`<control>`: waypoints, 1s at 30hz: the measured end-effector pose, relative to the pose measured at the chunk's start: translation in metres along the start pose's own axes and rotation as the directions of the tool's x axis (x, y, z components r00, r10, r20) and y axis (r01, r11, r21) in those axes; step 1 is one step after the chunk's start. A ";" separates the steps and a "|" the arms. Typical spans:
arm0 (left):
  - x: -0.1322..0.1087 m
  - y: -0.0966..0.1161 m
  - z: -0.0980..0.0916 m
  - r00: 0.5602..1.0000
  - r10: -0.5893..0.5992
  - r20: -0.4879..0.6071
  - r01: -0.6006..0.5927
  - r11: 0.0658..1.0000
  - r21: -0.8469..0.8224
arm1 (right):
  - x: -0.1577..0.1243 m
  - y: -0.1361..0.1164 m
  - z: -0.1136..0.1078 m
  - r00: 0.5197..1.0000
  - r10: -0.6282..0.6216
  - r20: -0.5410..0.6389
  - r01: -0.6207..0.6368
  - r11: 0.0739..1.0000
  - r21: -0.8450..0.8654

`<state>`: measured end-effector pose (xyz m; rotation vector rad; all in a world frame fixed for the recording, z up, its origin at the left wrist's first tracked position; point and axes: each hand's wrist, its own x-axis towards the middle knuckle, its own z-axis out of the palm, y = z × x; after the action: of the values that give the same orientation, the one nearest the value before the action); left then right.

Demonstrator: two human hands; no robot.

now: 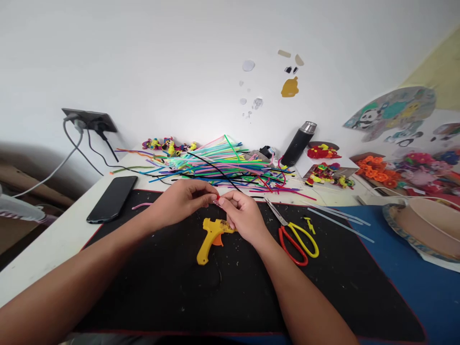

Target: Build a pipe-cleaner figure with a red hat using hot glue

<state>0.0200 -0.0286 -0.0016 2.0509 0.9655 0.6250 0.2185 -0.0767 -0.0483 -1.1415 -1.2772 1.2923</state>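
Observation:
Both hands meet above the black mat (244,297), fingertips almost touching. A small red piece (217,197), mostly covered by the fingers, is pinched between them; its kind is too small to make out. My left hand (185,201) closes on it from the left with thumb and forefinger. From the right, my right hand (246,215) grips it with curled fingers. Below them a yellow glue gun (208,239) with an orange trigger lies on the mat, its front end partly hidden by my right hand. Right of that hand are scissors (293,235) with red and yellow handles, blades apart.
Pipe cleaners (215,163) in many colours are heaped at the back, before a black flask (298,143). A phone (112,199) lies at left. Clear glue sticks (341,220), a small yellow piece (309,225) and a round container (427,225) are at right.

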 end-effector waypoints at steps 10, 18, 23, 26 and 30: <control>0.006 -0.002 -0.009 0.972 -0.213 0.101 0.231 0.945 -0.231 | -0.002 -0.002 0.001 1.000 0.001 -0.029 -0.002 0.999 -0.047; 0.008 -0.003 -0.014 0.973 -0.217 0.075 0.229 0.915 -0.331 | -0.002 -0.006 0.000 0.999 -0.022 -0.036 0.021 0.999 -0.038; 0.008 -0.007 -0.008 0.973 -0.200 0.117 0.228 0.922 -0.312 | -0.002 -0.005 0.002 1.000 -0.019 -0.017 0.018 1.000 -0.014; 0.008 -0.008 -0.003 0.972 -0.183 0.150 0.218 0.937 -0.272 | -0.002 -0.004 0.003 1.000 0.000 -0.018 0.000 1.000 -0.019; 0.006 -0.005 -0.004 0.969 -0.187 0.164 0.213 0.964 -0.162 | -0.001 0.000 0.004 1.000 0.019 -0.005 -0.019 0.999 -0.039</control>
<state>0.0188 -0.0197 -0.0030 1.7877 0.9786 0.4291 0.2150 -0.0785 -0.0484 -1.1860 -1.2965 1.2825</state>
